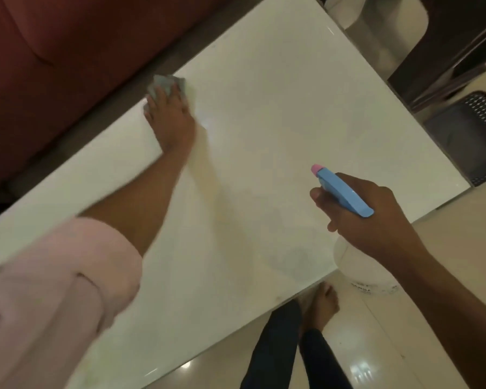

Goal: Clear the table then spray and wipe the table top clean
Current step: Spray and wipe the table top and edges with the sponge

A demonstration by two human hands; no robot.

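My left hand [171, 119] lies flat on the white table top [264, 113], fingers spread and pressing down on a crumpled grey-blue cloth [164, 84]. The cloth bunches out beyond my fingertips toward the table edge that faces the red sofa [68, 51], and a bit of it shows beside my thumb. The cuff of my pink sleeve [62, 276] is rolled up above the elbow.

My right hand [371, 220] is closed around the neck of a spray bottle [341, 192]. Its blue trigger head with a pink nozzle tip sticks out past my knuckles, pointing across the table top toward the cloth. The bottle's pale, translucent body hangs below my palm, over the near table edge and the tiled floor [446, 234]. My index finger curls under the head, though I cannot tell whether it is squeezing the trigger.

Between my two hands the table top is bare and glossy. Beyond my right wrist stands a black perforated stool [472, 136].
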